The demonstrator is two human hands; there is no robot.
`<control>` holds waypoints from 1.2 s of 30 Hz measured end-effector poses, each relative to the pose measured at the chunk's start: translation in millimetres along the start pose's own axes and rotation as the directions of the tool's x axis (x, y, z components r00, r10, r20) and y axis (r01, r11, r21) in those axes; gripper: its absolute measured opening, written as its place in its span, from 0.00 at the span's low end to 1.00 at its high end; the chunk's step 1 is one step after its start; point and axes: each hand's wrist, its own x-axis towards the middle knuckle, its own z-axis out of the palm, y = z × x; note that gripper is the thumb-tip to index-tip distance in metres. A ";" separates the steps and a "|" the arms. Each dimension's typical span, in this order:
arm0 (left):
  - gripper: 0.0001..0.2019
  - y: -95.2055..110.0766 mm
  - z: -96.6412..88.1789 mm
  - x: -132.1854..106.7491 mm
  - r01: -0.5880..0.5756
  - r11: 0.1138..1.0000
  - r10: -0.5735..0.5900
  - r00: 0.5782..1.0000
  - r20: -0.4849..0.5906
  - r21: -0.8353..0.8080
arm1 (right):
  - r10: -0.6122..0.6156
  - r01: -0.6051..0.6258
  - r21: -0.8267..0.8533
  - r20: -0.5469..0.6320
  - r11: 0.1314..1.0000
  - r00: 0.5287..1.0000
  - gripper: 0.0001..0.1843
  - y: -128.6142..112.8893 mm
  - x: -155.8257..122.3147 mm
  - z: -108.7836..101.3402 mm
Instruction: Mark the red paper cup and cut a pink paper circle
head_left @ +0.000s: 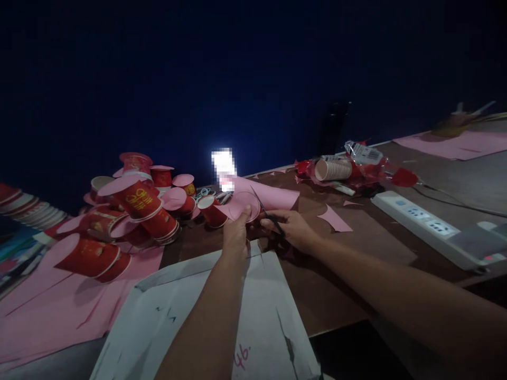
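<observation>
Mid-frame, the left hand (236, 230) pinches pink paper (274, 196), the right hand (292, 228) grips scissors (272, 217); slipping paper could skew the cut.

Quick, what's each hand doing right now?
Left hand: closed, holding the pink paper, thumb on top.
Right hand: closed, holding the scissors at the paper.

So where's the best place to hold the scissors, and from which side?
Probably the dark handle end of the scissors, from the near right, where the right hand is: the thin blades point away from you, over the pink paper.
</observation>
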 end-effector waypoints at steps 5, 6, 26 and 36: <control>0.22 4.6 -6.3 1.1 -0.032 0.996 0.033 0.999 -0.003 0.088 | 0.003 -0.004 0.006 0.038 1.000 0.999 0.25 1.0 -1.0 -3.0; 0.23 5.1 -8.0 1.6 -0.027 0.994 0.026 1.000 0.012 0.103 | -0.001 0.001 0.012 0.045 1.000 0.999 0.24 0.7 -1.4 -3.2; 0.19 16.2 -13.0 -2.2 -0.090 0.976 0.081 0.995 0.054 0.196 | 0.052 -0.055 0.039 0.076 0.998 0.996 0.21 -9.9 -5.5 -4.8; 0.18 21.7 -9.8 -7.2 -0.080 0.983 0.068 0.995 0.076 0.163 | 0.043 -0.046 0.039 0.072 0.998 0.996 0.20 -13.8 -7.2 -3.3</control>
